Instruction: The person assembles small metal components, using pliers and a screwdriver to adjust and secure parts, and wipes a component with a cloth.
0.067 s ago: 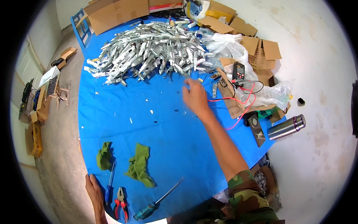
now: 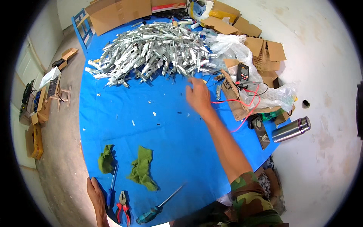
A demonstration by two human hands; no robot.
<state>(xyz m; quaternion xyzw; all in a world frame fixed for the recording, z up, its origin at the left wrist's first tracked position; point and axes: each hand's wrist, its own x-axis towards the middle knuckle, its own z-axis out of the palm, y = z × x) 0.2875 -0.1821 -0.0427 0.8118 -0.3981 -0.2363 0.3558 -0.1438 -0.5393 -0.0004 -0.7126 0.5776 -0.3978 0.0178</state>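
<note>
Beside a white wall stands the blue-covered table; on its far part lies a pile of grey and white strips; the right hand is at the pile's near edge, and I cannot tell whether its fingers hold something; the left hand is at the table's left edge, its grip also unclear, near a blue-handled screwdriver.

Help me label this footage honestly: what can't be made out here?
All in the head view:
Right hand: whether its fingertips hold anything; too small, and the back of the hand hides the palm.
Pile: the inner pieces, hidden by those on top.
Meter: its screen reading, too small.
Left hand: its forearm, cut off by the lower edge.
</note>
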